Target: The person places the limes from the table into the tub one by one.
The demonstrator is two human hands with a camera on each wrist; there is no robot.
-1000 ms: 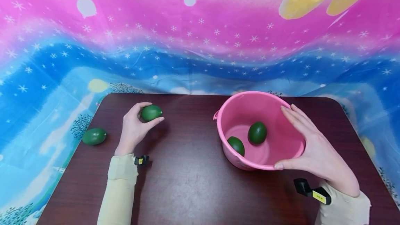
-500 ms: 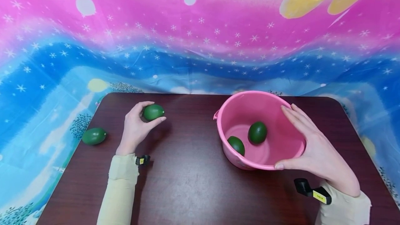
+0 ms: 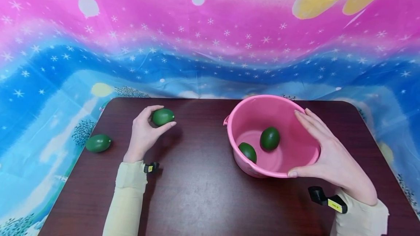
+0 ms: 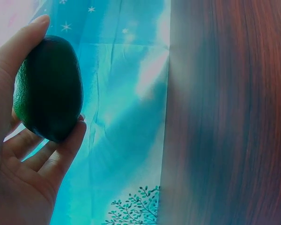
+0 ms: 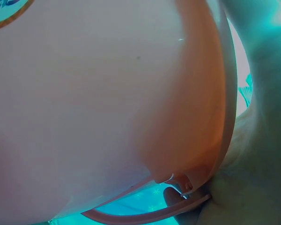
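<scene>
My left hand (image 3: 144,134) pinches a dark green avocado (image 3: 162,117) between thumb and fingers, a little above the dark wooden table (image 3: 197,192); the left wrist view shows that avocado (image 4: 49,89) against my palm. My right hand (image 3: 323,152) grips the right wall of a pink bucket (image 3: 252,114), which is tilted toward the left, thumb at the near rim and fingers over the far rim. Two green avocados (image 3: 270,138) (image 3: 248,152) lie inside it. The right wrist view is filled by the bucket's outer wall (image 5: 107,103).
Another avocado (image 3: 98,143) lies at the table's left edge, left of my left hand. A bright cloth with stars (image 3: 210,46) hangs behind and drapes both sides. Small black clips sit at both wrists (image 3: 151,167) (image 3: 326,200).
My left hand has carried the avocado slightly to the right, toward the bucket. The right hand and the bucket have stayed where they were.
</scene>
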